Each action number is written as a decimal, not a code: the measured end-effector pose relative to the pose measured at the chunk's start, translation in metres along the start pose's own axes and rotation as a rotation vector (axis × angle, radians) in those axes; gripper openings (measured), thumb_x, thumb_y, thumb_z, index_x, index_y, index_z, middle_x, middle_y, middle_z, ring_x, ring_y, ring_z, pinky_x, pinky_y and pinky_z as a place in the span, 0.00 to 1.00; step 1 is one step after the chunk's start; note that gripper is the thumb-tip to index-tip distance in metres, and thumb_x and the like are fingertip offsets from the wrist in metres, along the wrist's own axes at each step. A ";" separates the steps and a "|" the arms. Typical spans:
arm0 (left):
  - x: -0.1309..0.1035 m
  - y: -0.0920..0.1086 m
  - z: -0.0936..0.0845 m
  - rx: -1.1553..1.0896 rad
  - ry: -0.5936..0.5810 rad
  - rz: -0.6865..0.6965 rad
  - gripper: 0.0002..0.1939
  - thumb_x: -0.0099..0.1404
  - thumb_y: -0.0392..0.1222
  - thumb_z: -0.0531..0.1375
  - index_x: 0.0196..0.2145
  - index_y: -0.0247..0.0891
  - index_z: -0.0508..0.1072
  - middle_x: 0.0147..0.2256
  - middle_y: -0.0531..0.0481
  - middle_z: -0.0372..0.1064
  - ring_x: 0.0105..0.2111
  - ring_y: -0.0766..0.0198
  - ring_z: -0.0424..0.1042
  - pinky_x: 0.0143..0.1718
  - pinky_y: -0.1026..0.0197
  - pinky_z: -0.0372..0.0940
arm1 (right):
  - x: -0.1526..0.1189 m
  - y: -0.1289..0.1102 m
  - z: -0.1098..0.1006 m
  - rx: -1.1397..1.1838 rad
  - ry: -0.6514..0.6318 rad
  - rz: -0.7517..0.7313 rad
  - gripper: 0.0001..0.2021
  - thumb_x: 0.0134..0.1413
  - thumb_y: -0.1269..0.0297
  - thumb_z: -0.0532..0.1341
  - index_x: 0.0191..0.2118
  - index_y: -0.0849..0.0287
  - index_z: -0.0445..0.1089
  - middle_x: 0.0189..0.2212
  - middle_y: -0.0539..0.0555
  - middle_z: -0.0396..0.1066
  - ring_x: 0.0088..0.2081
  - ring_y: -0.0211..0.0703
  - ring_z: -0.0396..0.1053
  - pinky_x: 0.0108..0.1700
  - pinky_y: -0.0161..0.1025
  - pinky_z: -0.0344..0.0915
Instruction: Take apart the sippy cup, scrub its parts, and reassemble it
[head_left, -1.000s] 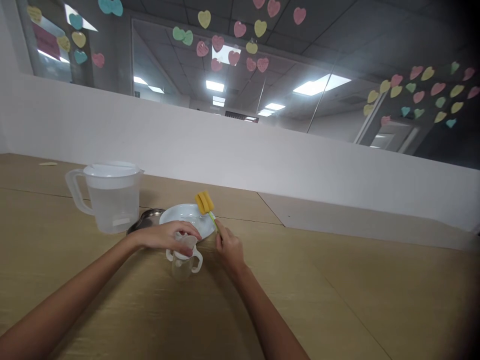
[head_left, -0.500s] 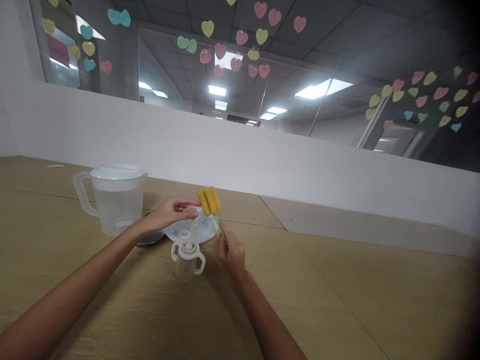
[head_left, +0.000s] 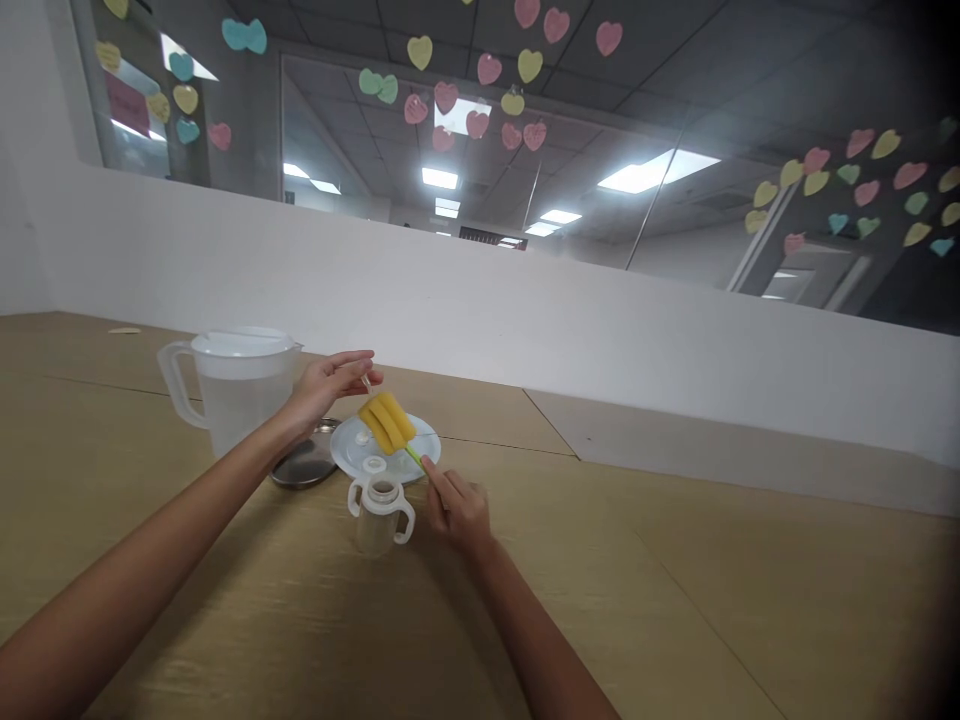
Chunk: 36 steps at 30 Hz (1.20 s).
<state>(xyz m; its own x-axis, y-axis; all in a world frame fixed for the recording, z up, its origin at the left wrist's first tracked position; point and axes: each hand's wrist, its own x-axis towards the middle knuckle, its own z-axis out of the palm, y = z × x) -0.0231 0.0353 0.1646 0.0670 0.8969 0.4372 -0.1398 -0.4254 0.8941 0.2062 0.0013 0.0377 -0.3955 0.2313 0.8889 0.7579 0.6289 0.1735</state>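
Head view, bottle: clear bottle with a white two-handled collar (head_left: 376, 525), upright, mouth uncovered, on the light wooden table (head_left: 600, 600); just left of the right hand (head_left: 459, 505), nearer the wearer than the left hand (head_left: 330, 385).
Brush: yellow block-shaped sponge brush with a thin green handle (head_left: 386, 424), sloping up and leftward from the right hand, its head in front of the plate and just below the left fingertips.
Plate: shallow round white plate (head_left: 430, 456), behind the bottle; small white ring (head_left: 373, 465) at its near side.
Hidden: handle end, inside the right fist; part of the clear plastic lidded pitcher (head_left: 244, 405), behind the left wrist; part of the round metal dish (head_left: 306, 465), behind the left arm.
Hard to make out: thin translucent piece (head_left: 367, 383), mostly covered by fingers.
Right hand: closed around the green handle.
Left hand: thumb and fingers pinched on the translucent piece.
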 end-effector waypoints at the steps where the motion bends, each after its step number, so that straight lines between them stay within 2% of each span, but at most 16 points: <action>1: 0.000 -0.001 -0.002 -0.010 0.007 -0.006 0.31 0.53 0.53 0.64 0.49 0.29 0.69 0.36 0.41 0.75 0.39 0.57 0.73 0.47 0.53 0.65 | 0.000 0.001 -0.001 -0.013 -0.020 -0.022 0.19 0.59 0.74 0.49 0.55 0.64 0.65 0.20 0.48 0.61 0.21 0.31 0.57 0.24 0.30 0.52; 6: -0.004 -0.005 -0.010 -0.061 0.036 -0.050 0.32 0.54 0.55 0.63 0.50 0.29 0.68 0.37 0.40 0.74 0.39 0.58 0.73 0.49 0.51 0.64 | 0.004 0.008 -0.009 -0.089 -0.085 -0.073 0.20 0.60 0.74 0.48 0.56 0.62 0.64 0.20 0.49 0.62 0.22 0.32 0.59 0.25 0.31 0.52; 9: -0.010 -0.010 -0.016 0.046 0.041 -0.024 0.35 0.53 0.56 0.63 0.52 0.30 0.66 0.38 0.40 0.75 0.40 0.56 0.73 0.50 0.50 0.64 | 0.005 0.011 -0.010 -0.130 -0.022 0.018 0.21 0.61 0.74 0.47 0.58 0.63 0.62 0.21 0.49 0.61 0.22 0.32 0.58 0.25 0.31 0.53; 12: -0.016 -0.013 -0.020 0.369 0.048 0.048 0.42 0.50 0.56 0.65 0.58 0.36 0.58 0.37 0.43 0.75 0.43 0.54 0.72 0.49 0.51 0.64 | 0.006 0.009 -0.010 -0.146 0.021 0.084 0.19 0.63 0.73 0.47 0.56 0.64 0.64 0.21 0.50 0.61 0.22 0.32 0.58 0.26 0.30 0.53; 14: -0.020 -0.014 -0.022 0.672 0.031 0.126 0.44 0.51 0.57 0.64 0.61 0.42 0.53 0.41 0.45 0.74 0.41 0.53 0.73 0.47 0.53 0.64 | 0.007 0.006 -0.010 -0.145 -0.014 0.036 0.19 0.63 0.73 0.46 0.55 0.63 0.66 0.21 0.50 0.62 0.23 0.32 0.58 0.27 0.30 0.54; 16: -0.022 -0.015 -0.024 0.935 -0.036 0.205 0.44 0.53 0.55 0.62 0.63 0.45 0.50 0.45 0.46 0.72 0.41 0.52 0.73 0.45 0.54 0.64 | 0.008 0.003 -0.010 -0.138 -0.072 -0.039 0.20 0.63 0.74 0.45 0.54 0.63 0.66 0.23 0.51 0.63 0.24 0.32 0.59 0.27 0.29 0.55; 20: -0.024 -0.016 -0.027 1.141 -0.175 0.363 0.38 0.57 0.50 0.57 0.63 0.43 0.50 0.49 0.47 0.70 0.44 0.52 0.72 0.45 0.56 0.64 | 0.007 0.004 -0.007 -0.129 -0.134 -0.095 0.21 0.61 0.75 0.45 0.55 0.60 0.65 0.26 0.52 0.65 0.26 0.33 0.61 0.27 0.29 0.55; 22: -0.024 -0.017 -0.030 1.141 -0.190 0.429 0.36 0.60 0.53 0.55 0.63 0.42 0.50 0.49 0.47 0.69 0.44 0.54 0.71 0.47 0.57 0.63 | 0.005 0.008 -0.006 -0.153 -0.128 -0.026 0.22 0.60 0.77 0.45 0.56 0.59 0.65 0.26 0.52 0.64 0.25 0.33 0.60 0.27 0.28 0.56; 24: -0.023 -0.019 -0.033 1.101 -0.181 0.422 0.37 0.60 0.57 0.54 0.63 0.43 0.50 0.50 0.47 0.69 0.46 0.54 0.71 0.48 0.57 0.63 | 0.003 0.014 -0.004 -0.180 -0.117 0.088 0.23 0.60 0.77 0.45 0.57 0.58 0.64 0.25 0.51 0.63 0.25 0.33 0.60 0.27 0.27 0.57; 27: -0.020 -0.025 -0.043 1.028 -0.114 0.290 0.39 0.58 0.60 0.56 0.63 0.45 0.50 0.50 0.47 0.69 0.47 0.53 0.70 0.48 0.56 0.63 | 0.000 0.019 -0.003 -0.183 -0.095 0.196 0.21 0.61 0.75 0.46 0.57 0.60 0.63 0.24 0.51 0.62 0.24 0.33 0.60 0.27 0.27 0.58; 32: -0.015 -0.049 -0.064 0.708 0.060 0.025 0.42 0.53 0.61 0.61 0.60 0.41 0.55 0.39 0.45 0.75 0.45 0.53 0.72 0.45 0.54 0.66 | -0.002 0.019 0.000 -0.176 -0.079 0.169 0.21 0.62 0.75 0.46 0.58 0.60 0.62 0.24 0.50 0.62 0.23 0.33 0.60 0.27 0.27 0.58; 36: -0.011 -0.072 -0.080 0.396 0.194 -0.077 0.45 0.48 0.57 0.66 0.59 0.38 0.56 0.42 0.41 0.73 0.40 0.56 0.74 0.42 0.55 0.68 | -0.003 0.019 0.002 -0.161 -0.087 0.164 0.21 0.63 0.74 0.46 0.59 0.59 0.62 0.24 0.50 0.63 0.23 0.33 0.61 0.27 0.27 0.58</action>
<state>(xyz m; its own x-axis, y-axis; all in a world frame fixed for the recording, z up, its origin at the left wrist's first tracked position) -0.0924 0.0664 0.0875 -0.1293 0.9176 0.3758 0.2498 -0.3366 0.9079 0.2206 0.0142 0.0370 -0.2981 0.3883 0.8720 0.8859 0.4526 0.1013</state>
